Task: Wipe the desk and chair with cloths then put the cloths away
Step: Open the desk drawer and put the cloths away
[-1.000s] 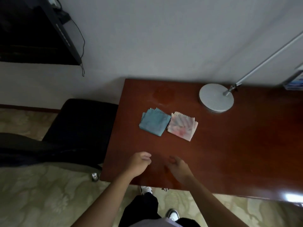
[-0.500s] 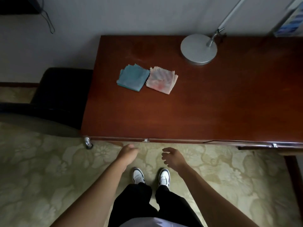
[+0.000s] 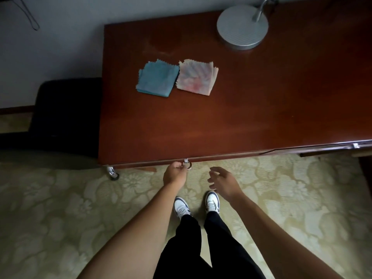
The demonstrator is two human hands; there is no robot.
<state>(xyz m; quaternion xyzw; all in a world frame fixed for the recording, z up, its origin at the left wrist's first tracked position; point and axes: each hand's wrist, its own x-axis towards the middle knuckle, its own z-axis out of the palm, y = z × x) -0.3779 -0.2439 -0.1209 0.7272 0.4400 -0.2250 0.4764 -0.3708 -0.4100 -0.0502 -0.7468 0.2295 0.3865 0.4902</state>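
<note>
Fingers of the left hand (image 3: pixel 174 175) pinch the ring pull (image 3: pixel 187 165) under the counter (image 3: pixel 221 121) front edge; the right hand (image 3: pixel 223 181) hangs loosely curled, holding nothing. Blue cloth (image 3: pixel 158 80) and pink cloth (image 3: pixel 196 77) lie folded, touching, on top near the lamp base (image 3: pixel 242 30). A straight, level pull would likely slide the drawer smoothly. No readable writing shows anywhere.

Left hand (image 3: pixel 174 175) extended forward, fingers curled and pinching a ring pull (image 3: pixel 188 165). Right hand (image 3: pixel 223 182) free beside it, fingers spread and loosely bent (holding nothing). Both forearms bare, reaching forward from the lower frame.
</note>
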